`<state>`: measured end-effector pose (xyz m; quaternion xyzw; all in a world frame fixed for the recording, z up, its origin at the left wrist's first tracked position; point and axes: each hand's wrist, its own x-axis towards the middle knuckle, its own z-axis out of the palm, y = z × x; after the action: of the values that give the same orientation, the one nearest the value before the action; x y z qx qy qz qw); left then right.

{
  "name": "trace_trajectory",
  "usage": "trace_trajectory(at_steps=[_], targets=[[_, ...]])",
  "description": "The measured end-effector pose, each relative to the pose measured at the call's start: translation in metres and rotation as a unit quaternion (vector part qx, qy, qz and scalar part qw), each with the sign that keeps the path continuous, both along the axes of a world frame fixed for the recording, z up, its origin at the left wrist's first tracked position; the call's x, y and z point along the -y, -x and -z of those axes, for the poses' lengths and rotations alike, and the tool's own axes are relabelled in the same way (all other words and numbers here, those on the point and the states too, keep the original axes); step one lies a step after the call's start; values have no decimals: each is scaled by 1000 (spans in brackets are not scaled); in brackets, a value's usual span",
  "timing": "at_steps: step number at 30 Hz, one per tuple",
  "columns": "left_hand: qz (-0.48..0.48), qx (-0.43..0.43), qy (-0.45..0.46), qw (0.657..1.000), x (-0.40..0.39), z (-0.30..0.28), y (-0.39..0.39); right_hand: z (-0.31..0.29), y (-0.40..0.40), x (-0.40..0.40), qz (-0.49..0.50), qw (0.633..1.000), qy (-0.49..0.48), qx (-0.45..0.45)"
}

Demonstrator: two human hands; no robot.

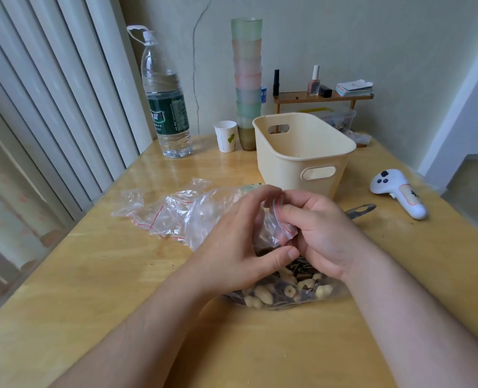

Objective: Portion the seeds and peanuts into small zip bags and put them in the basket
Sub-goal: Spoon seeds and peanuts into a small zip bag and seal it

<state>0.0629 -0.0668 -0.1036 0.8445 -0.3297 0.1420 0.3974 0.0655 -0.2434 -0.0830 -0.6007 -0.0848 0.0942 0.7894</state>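
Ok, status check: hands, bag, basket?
Left hand and right hand both pinch a small zip bag over the seeds and peanuts. Basket behind, nothing visible inside. Nothing blocking.

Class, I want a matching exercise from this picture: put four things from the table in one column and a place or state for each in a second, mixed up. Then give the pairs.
1. basket
2. water bottle
3. small zip bag
4. white controller

A. far left of the table
B. pinched by both hands
C. right edge of the table
D. just behind the hands

Pairs: 1-D, 2-A, 3-B, 4-C
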Motion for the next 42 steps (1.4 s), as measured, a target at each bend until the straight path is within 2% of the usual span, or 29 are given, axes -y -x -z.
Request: trace_trajectory(at_steps=[4, 9, 12, 16, 21, 27, 32, 38, 42], targets=[[-21, 10, -39, 999, -4, -2, -4, 0, -4, 9, 30, 997, 68, 8], [-69, 3, -73, 995, -13, -3, -5, -1, -7, 15, 95, 993, 73, 9], [-102, 45, -81, 990, -9, 2, -6, 0, -5, 8, 121, 985, 109, 51], [-176, 120, -66, 975, -6, 4, -8, 5, -4, 3, 191, 941, 222, 169], [-158, 129, -78, 976, -6, 6, -10, 5, 0, 0, 188, 920, 274, 208], [-131, 115, -6, 985, -3, 7, -10, 5, 1, 1, 154, 930, 271, 195], [-122, 82, 57, 987, -3, 6, -10, 3, -2, 9, 145, 947, 225, 176], [-64, 30, 37, 997, -6, 3, -7, 3, -1, 6, 127, 959, 187, 173], [-68, 19, 32, 997, -2, 3, -6, 5, -1, 4, 111, 962, 184, 171]])
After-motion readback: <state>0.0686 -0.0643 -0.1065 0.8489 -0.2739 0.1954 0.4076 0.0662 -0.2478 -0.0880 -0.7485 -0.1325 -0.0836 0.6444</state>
